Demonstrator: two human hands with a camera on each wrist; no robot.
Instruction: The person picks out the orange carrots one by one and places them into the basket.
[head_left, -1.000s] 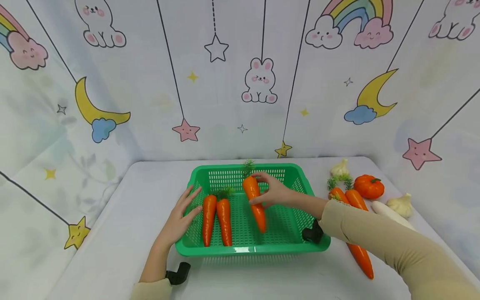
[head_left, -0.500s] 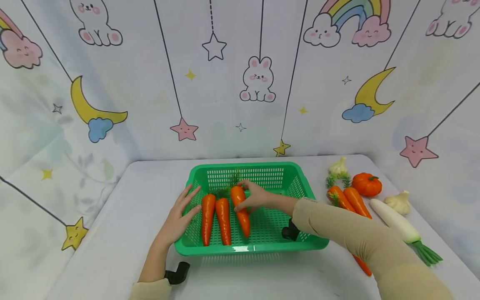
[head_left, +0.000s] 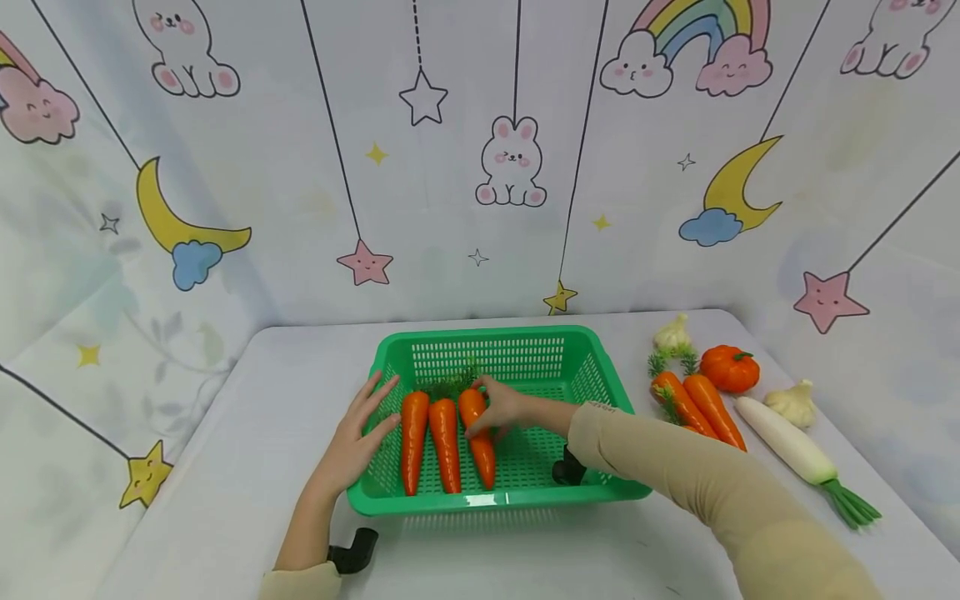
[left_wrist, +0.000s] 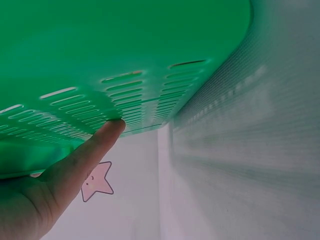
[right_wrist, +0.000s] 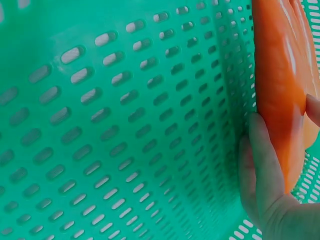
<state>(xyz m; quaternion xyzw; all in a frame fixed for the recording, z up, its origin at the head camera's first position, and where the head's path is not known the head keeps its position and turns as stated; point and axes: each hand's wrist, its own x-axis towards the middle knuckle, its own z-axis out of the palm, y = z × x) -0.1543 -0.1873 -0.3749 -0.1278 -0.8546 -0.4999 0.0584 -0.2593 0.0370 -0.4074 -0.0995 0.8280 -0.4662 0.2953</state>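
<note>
Orange in the head view, the carrot (head_left: 482,454) lay in the basket (head_left: 487,335), tip towards the near rim (head_left: 412,505), pinched by the right hand (head_left: 501,410); the left hand (head_left: 358,437) spread its fingers alongside. Left wrist: one digit touched the basket. Right wrist: the carrot's long axis ran steeply.

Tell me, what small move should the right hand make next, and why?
Probably loosen the right hand and release the carrot it pinches: that carrot appears low in the green slotted basket, beside the middle carrot and pointing much the same way, while the left hand touches the basket's side.
</note>
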